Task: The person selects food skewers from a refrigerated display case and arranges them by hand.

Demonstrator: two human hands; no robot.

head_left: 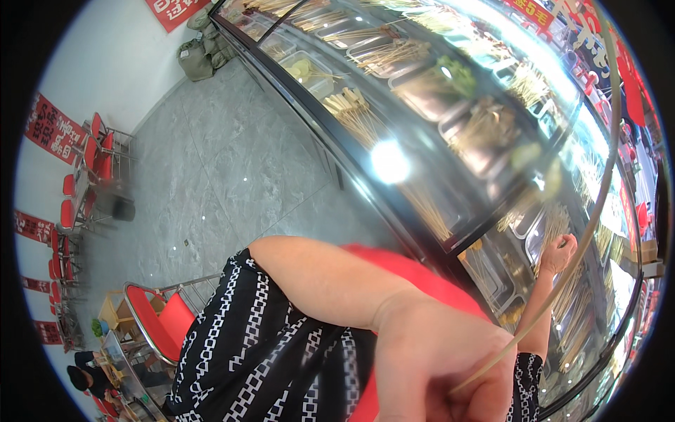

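Close to the camera, my left hand (446, 359) has its fingers curled around the end of a long thin bamboo skewer (529, 325). From there the skewer runs up along the right side of the picture, looking curved. My right hand (559, 254) is stretched out over the display case, its fingers bent closed. Right beside it are bundles of skewers (575, 271) with their sticks pointing toward me. Whatever my right fingers grip, if anything, is too small to make out.
A long glass-fronted display case (351, 184) holds metal trays (485, 144) of skewered food and a clear tub (307, 74). Grey tiled floor (225, 141) lies left of it. Red chairs (165, 320) stand around tables. A seated person (88, 376) is at lower left, and bags (197, 58) lie by the wall.
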